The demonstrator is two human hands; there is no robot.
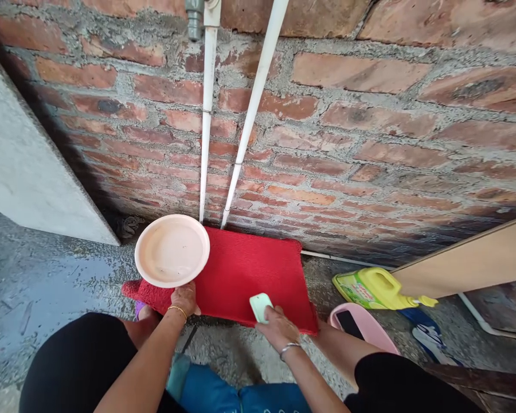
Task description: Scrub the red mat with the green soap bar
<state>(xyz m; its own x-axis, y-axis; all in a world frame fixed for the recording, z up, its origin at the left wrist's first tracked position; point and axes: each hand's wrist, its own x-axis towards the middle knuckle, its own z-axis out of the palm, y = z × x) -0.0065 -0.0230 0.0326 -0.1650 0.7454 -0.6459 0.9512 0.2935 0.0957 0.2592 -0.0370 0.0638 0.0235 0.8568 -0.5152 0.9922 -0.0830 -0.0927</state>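
Note:
My left hand, with a gold bracelet at the wrist, is closed on the near rim of a pale pink basin. The basin is tilted over the left end of a red mat, with a little clear liquid and some dark specks inside. In my right hand, which wears a silver bangle, is a pale mint-green bar with rounded corners; it looks like soap, but its kind is not certain. The bar is above the mat's near right part. Fingers partly cover its lower end.
A brick wall with white pipes rises behind the mat. At right lie a yellow detergent jug, a pink plastic item and a blue-and-white slipper. A grey slab leans at left over wet floor.

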